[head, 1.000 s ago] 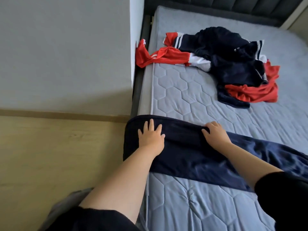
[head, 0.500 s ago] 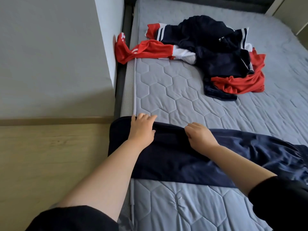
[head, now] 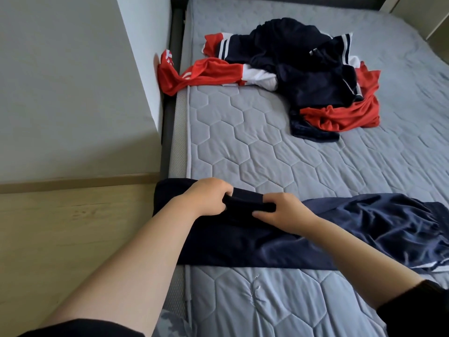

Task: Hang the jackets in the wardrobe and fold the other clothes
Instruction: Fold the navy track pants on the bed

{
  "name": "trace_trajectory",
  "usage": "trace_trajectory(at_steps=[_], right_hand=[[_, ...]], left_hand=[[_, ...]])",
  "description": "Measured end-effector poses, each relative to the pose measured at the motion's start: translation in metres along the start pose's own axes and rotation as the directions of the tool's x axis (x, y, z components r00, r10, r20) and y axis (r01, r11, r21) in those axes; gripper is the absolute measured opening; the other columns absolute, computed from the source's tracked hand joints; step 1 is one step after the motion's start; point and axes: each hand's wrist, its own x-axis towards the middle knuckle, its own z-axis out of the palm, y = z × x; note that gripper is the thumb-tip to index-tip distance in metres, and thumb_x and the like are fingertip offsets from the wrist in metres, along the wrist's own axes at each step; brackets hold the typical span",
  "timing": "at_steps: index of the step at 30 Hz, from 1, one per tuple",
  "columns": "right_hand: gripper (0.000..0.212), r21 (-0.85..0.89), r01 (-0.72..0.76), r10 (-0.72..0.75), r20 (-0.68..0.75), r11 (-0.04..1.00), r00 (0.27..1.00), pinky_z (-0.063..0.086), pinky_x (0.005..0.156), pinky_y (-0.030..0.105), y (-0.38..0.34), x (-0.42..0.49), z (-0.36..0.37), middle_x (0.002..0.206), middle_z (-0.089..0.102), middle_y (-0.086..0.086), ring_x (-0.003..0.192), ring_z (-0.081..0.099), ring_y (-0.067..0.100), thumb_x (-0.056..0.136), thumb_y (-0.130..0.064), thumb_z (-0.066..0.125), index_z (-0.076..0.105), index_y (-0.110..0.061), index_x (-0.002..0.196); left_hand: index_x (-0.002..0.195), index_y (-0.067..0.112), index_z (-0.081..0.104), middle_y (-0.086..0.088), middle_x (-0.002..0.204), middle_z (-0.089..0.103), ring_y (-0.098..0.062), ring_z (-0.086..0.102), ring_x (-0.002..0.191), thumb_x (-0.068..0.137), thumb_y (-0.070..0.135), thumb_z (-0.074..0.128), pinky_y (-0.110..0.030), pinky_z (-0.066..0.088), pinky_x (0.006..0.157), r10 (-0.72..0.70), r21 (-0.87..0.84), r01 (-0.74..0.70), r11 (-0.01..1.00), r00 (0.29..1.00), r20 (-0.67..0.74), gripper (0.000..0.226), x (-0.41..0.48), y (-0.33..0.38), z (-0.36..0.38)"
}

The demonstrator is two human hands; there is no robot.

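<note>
Navy garment (head: 243,242) lies across lower centre of frame on mattress (head: 243,132), its left end hanging over bed side. My left hand (head: 209,195) curls round far edge; right hand (head: 284,212) pinches same edge just beside it. Fabric looks thin, slick, floppy and light, so I expect slipping. Best hold: edge, hands spread wider. Red-and-navy pile (head: 303,76) upper centre.

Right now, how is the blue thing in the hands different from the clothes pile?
The navy garment lies stretched out flat; the pile is crumpled. The left hand and right hand grip the navy garment; no hand touches the pile. The navy garment is mostly navy; the pile mixes red, white and navy. Both lie on the mattress.
</note>
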Motion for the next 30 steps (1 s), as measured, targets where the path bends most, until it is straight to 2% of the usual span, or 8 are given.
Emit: trace_trajectory(at_steps=[3,7,12,17,21,24,27,30], right_hand=[[0.040,0.115,-0.240,0.237,0.040,0.964,0.971,0.038,0.061,0.027,0.010,0.013,-0.016,0.067,0.054,-0.004,0.065,0.053,0.013,0.093,-0.044,0.048,0.058,-0.011,0.073],[0.028,-0.200,-0.276,0.302,0.111,0.940,0.947,0.041,0.081,0.028,0.025,0.025,-0.025,0.111,0.054,0.003,0.106,0.054,0.025,0.088,-0.025,0.063,0.056,-0.012,0.113],[0.014,-0.359,-0.181,0.283,0.256,0.916,0.924,0.046,0.073,0.033,0.014,0.045,-0.035,0.094,0.061,0.012,0.087,0.057,0.030,0.082,-0.015,0.060,0.061,-0.003,0.090],[0.022,-0.345,-0.194,0.327,0.384,0.918,0.864,0.036,0.052,0.022,0.011,0.054,-0.063,0.062,0.050,-0.005,0.055,0.042,0.013,0.087,-0.035,0.057,0.062,-0.015,0.078],[0.041,-0.425,-0.212,0.372,0.339,0.880,0.864,0.038,0.070,0.027,0.023,0.061,-0.062,0.076,0.054,-0.004,0.072,0.049,0.015,0.092,-0.051,0.046,0.060,-0.014,0.078],[0.055,-0.261,-0.299,0.373,0.307,0.918,0.875,0.036,0.081,0.027,0.033,0.053,-0.057,0.084,0.052,-0.009,0.083,0.051,0.014,0.089,-0.067,0.034,0.059,-0.019,0.084],[0.037,-0.224,-0.258,0.328,0.385,0.940,0.862,0.041,0.070,0.025,0.043,0.035,-0.063,0.083,0.058,-0.013,0.077,0.055,0.007,0.079,-0.064,0.057,0.057,-0.028,0.082],[0.032,-0.498,-0.197,0.434,0.420,0.844,0.797,0.046,0.079,0.027,0.055,0.013,-0.074,0.099,0.066,-0.004,0.090,0.061,0.017,0.069,-0.038,0.079,0.061,-0.025,0.093]], left_hand=[[0.071,0.026,0.059,0.010,0.072,0.058,-0.012,0.054,0.071,0.083,0.034,0.065,-0.021,0.036,0.056,-0.017,-0.070,0.021,0.997,0.998,0.068,0.016,0.002,-0.001,0.000],[0.074,0.023,0.059,0.008,0.080,0.055,-0.016,0.054,0.083,0.087,0.034,0.061,-0.025,0.036,0.061,-0.047,-0.037,0.046,0.998,0.998,-0.030,0.016,0.004,-0.008,0.006],[0.104,0.016,0.065,0.002,0.129,0.047,-0.020,0.039,0.123,0.087,0.025,0.063,-0.032,0.036,0.098,-0.027,0.078,0.034,0.996,0.996,-0.089,0.020,0.012,-0.016,0.010],[0.100,0.023,0.066,-0.002,0.102,0.051,-0.021,0.050,0.098,0.084,0.026,0.065,-0.029,0.041,0.083,-0.128,-0.026,0.126,0.992,0.990,-0.057,0.017,0.017,-0.017,0.006],[0.086,0.023,0.060,0.004,0.088,0.054,-0.019,0.053,0.087,0.086,0.021,0.061,-0.027,0.037,0.067,-0.195,-0.052,0.189,0.981,0.969,-0.152,0.002,0.018,-0.016,0.006],[0.083,0.022,0.055,0.000,0.091,0.059,-0.020,0.049,0.081,0.088,0.020,0.058,-0.028,0.035,0.064,-0.248,0.006,0.258,0.966,0.935,-0.252,0.007,0.017,-0.016,0.012],[0.094,0.015,0.059,-0.003,0.097,0.059,-0.022,0.052,0.088,0.090,0.023,0.056,-0.028,0.035,0.067,-0.132,0.150,0.187,0.971,0.939,-0.317,0.010,0.016,-0.011,0.020],[0.102,0.019,0.049,0.003,0.096,0.059,-0.016,0.053,0.081,0.085,0.040,0.062,-0.027,0.036,0.060,-0.119,0.017,0.123,0.992,0.983,-0.138,0.030,0.010,-0.014,0.015]])
